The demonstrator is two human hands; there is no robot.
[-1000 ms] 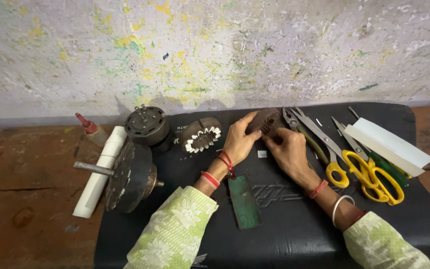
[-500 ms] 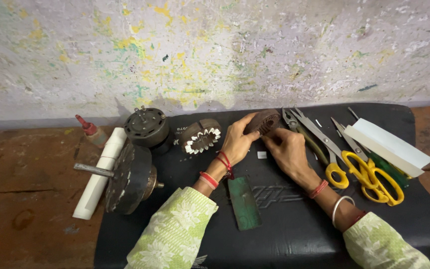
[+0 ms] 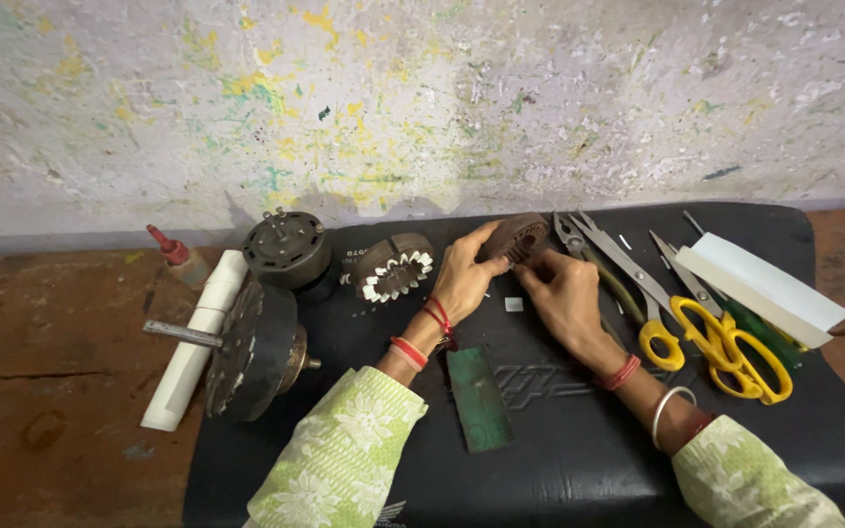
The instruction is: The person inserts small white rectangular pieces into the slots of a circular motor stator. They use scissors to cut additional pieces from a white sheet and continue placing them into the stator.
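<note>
We cannot see the near face of the brown stator core (image 3: 515, 238): the fingertips of our left hand (image 3: 464, 281) and right hand (image 3: 564, 296) cover it, and whatever sits between those fingertips is too small to tell. Below the wrists, our sleeves run off the bottom edge (elbows unseen). The small white scrap (image 3: 513, 304) just under the fingers stays unidentifiable.

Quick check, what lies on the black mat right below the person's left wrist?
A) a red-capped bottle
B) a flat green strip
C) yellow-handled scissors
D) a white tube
B: the flat green strip lies on the black mat just under the left hand; the yellow-handled scissors sit off to the right.
</note>
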